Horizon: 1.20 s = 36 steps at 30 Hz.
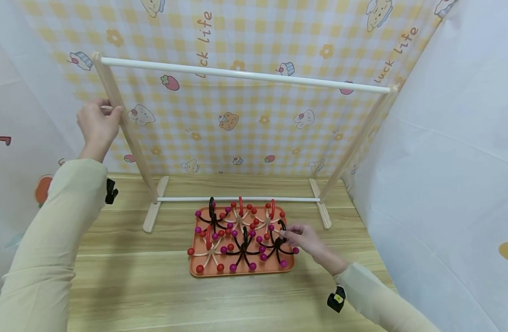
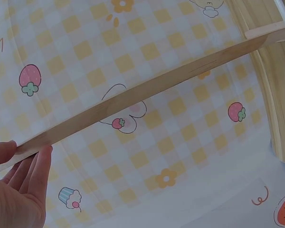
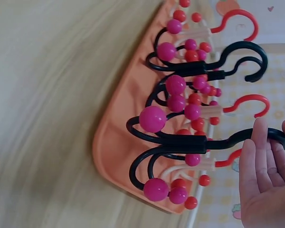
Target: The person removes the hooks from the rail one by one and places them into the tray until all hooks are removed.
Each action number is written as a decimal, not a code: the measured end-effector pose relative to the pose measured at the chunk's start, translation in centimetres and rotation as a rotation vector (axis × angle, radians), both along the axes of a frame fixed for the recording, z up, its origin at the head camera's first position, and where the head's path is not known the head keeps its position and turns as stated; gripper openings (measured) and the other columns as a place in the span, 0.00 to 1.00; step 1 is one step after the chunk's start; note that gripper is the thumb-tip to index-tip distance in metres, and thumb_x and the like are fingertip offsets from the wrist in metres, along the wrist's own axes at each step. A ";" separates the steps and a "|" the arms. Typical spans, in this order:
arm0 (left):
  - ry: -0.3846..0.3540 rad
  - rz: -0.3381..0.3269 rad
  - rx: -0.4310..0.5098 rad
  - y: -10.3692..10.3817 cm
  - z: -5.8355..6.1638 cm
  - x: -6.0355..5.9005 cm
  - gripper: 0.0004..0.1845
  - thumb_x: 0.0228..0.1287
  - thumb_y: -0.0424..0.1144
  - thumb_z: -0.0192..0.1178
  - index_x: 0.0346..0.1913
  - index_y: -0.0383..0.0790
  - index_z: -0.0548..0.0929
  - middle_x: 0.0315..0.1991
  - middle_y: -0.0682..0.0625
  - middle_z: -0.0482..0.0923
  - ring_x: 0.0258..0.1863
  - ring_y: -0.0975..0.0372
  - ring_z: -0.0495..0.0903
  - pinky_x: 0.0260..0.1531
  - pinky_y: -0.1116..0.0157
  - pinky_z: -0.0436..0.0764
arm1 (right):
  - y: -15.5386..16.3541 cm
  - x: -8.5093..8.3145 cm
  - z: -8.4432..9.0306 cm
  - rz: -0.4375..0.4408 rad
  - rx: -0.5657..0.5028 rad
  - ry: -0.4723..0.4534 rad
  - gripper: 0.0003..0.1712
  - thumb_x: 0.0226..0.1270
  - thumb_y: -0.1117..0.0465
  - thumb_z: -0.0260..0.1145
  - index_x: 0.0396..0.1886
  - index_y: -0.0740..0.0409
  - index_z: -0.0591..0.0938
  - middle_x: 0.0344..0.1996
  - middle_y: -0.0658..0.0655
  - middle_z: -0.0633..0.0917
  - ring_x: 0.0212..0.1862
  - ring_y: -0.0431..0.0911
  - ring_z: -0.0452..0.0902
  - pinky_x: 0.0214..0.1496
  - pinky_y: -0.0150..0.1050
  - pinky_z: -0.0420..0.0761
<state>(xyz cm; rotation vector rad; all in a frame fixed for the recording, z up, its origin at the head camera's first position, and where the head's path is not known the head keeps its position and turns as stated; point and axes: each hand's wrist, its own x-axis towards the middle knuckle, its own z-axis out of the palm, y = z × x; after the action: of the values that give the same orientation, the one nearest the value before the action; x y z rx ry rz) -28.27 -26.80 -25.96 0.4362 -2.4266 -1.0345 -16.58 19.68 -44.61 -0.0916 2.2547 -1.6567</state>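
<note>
My left hand (image 1: 98, 123) holds the left wooden post (image 1: 131, 143) of a rack near its upper part, thumb on one side and fingers on the other. In the left wrist view the same post (image 2: 147, 90) runs diagonally away from the fingers. At the right side of an orange tray (image 1: 254, 273), my right hand (image 1: 302, 239) pinches the hook of a black multi-arm hanger (image 1: 277, 244) with magenta ball tips. The right wrist view shows the fingers and thumb at this black hook (image 3: 242, 138). The hanger's arms are still over the tray; whether they touch it is unclear.
Several other hangers share the tray, including a black one (image 1: 244, 246) and a cream one with a red hook (image 1: 209, 240). Behind them a white lower bar (image 1: 237, 199) joins the rack's feet. A white top bar (image 1: 245, 74) spans the posts before a checked cloth (image 1: 254, 147).
</note>
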 end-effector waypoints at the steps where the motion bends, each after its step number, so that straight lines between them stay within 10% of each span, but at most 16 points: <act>1: 0.001 0.000 0.000 0.0 0.0 0.0 0.24 0.62 0.47 0.46 0.56 0.36 0.72 0.49 0.41 0.73 0.47 0.57 0.75 0.32 0.77 0.74 | 0.0 0.0 -0.2 0.007 -0.001 0.005 0.16 0.59 0.61 0.60 0.38 0.72 0.76 0.33 0.64 0.81 0.28 0.46 0.78 0.33 0.38 0.79; 16: -0.008 0.004 0.007 0.0 0.0 0.0 0.24 0.63 0.47 0.46 0.57 0.36 0.71 0.50 0.41 0.73 0.49 0.56 0.74 0.40 0.70 0.75 | -0.1 0.4 -1.0 0.098 0.018 0.081 0.14 0.60 0.62 0.59 0.37 0.73 0.77 0.26 0.56 0.81 0.27 0.45 0.77 0.34 0.46 0.78; 36: 0.115 -0.015 0.116 0.5 -1.8 0.4 0.23 0.63 0.44 0.48 0.58 0.36 0.68 0.54 0.42 0.70 0.49 0.61 0.73 0.46 0.69 0.72 | 3.0 -3.1 3.1 -0.101 0.105 0.195 0.17 0.64 0.60 0.55 0.43 0.72 0.76 0.37 0.64 0.81 0.32 0.47 0.79 0.35 0.41 0.78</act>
<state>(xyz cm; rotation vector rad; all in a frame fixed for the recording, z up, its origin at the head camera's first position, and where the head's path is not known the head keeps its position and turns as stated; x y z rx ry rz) -27.91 -26.26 -27.75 0.3867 -2.2805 -1.1775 -19.70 22.66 -41.47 -0.1203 2.5255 -1.6389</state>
